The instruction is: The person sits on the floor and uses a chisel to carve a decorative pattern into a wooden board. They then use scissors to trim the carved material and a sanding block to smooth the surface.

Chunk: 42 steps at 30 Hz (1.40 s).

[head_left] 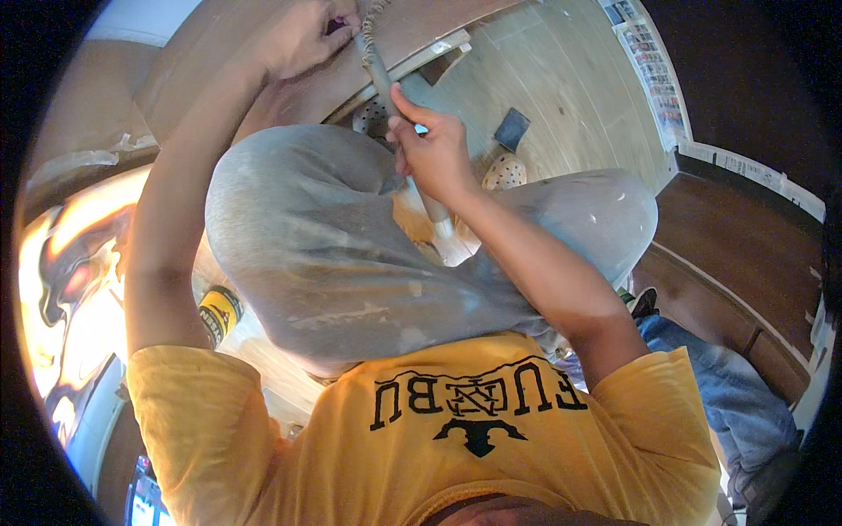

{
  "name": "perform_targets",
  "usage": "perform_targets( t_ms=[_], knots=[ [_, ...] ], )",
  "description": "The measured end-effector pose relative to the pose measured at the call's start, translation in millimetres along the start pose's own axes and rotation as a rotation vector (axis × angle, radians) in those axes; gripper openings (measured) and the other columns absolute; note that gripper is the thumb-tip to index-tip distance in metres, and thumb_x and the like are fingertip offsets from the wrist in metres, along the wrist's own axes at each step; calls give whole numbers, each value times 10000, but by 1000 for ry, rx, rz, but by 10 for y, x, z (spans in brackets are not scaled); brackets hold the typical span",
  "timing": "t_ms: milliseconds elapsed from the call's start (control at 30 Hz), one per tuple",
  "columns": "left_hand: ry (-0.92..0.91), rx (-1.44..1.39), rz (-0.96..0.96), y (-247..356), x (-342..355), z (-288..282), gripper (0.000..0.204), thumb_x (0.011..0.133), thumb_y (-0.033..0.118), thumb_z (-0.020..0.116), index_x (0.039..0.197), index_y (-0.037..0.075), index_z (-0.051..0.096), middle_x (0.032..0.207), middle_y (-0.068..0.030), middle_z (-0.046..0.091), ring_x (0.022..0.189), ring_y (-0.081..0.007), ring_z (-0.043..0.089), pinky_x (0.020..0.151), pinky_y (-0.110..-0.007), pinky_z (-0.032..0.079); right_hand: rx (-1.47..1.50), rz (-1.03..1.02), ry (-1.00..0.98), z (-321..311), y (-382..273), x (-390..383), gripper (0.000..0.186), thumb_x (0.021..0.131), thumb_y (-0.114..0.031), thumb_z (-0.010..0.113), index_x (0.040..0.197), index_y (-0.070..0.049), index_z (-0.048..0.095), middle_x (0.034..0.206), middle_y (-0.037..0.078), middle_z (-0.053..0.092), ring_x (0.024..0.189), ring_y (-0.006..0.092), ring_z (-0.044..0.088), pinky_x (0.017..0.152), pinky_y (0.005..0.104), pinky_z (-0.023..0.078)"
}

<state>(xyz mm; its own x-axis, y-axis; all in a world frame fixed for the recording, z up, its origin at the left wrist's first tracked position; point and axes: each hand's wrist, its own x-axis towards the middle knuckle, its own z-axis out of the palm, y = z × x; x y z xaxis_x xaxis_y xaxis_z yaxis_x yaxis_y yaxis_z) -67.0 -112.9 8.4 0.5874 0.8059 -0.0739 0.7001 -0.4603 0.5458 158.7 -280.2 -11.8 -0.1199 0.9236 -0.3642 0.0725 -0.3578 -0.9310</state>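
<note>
My right hand [434,149] is closed around a grey tube [379,72] that slants from the upper middle down between my bent knees, where its pale lower end [452,245] shows. A coiled cord or strip [372,26] lies along the tube's top. My left hand [320,35] is raised to the brown wooden panel [219,61], fingers closed beside the tube's upper end; what they hold is hidden. A narrow pale wooden strip [424,54] runs along the panel's lower edge, behind the tube.
A dark square [511,129] and perforated clogs [504,173] are on the plank floor [570,79]. A yellow-and-black can [219,311] stands at my left. Brown woodwork edged with masking paper [745,167] bounds the right, above another person's denim-clad leg [737,386].
</note>
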Motion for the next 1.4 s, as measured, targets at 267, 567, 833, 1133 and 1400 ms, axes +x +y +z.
perform_targets(
  t_ms=[267, 567, 833, 1133, 1400],
  knots=[
    [138, -104, 18, 87, 17, -334, 72, 897, 69, 635, 897, 20, 688, 951, -160, 686, 840, -276, 669, 722, -389, 531, -31, -60, -2, 119, -94, 320, 435, 995, -53, 664, 1412, -180, 662, 840, 52, 722, 509, 85, 570, 480, 271, 488],
    [25, -201, -37, 118, -191, 115, 164, 961, 136, 683, 1082, 39, 737, 985, -169, 736, 901, -314, 708, 832, -417, 539, -102, -45, -19, -161, 196, -211, 454, 1003, -47, 648, 1439, -172, 636, 840, 40, 715, 535, 72, 566, 498, 255, 493],
    [3, -105, 127, 165, -188, 122, 149, 926, 104, 700, 1038, 11, 735, 987, -187, 742, 909, -318, 719, 843, -416, 553, 36, -18, -10, -57, 311, -373, 469, 1007, 2, 623, 1453, -145, 619, 826, 38, 695, 519, 72, 557, 466, 259, 467],
    [53, -86, -114, -325, -89, -56, 183, 1011, 174, 659, 1072, 15, 724, 927, -117, 745, 869, -222, 700, 799, -392, 540, -61, -90, -29, 168, 20, 191, 433, 997, -42, 656, 1417, -147, 654, 815, 63, 716, 501, 97, 585, 473, 281, 485],
    [98, -215, -229, -476, -104, -89, 155, 1005, 157, 695, 1048, 13, 729, 962, -50, 739, 903, -150, 682, 861, -328, 551, -30, -98, -62, 199, -38, 296, 455, 995, -59, 659, 1442, -139, 629, 843, 55, 736, 522, 99, 605, 514, 276, 514]
  ],
)
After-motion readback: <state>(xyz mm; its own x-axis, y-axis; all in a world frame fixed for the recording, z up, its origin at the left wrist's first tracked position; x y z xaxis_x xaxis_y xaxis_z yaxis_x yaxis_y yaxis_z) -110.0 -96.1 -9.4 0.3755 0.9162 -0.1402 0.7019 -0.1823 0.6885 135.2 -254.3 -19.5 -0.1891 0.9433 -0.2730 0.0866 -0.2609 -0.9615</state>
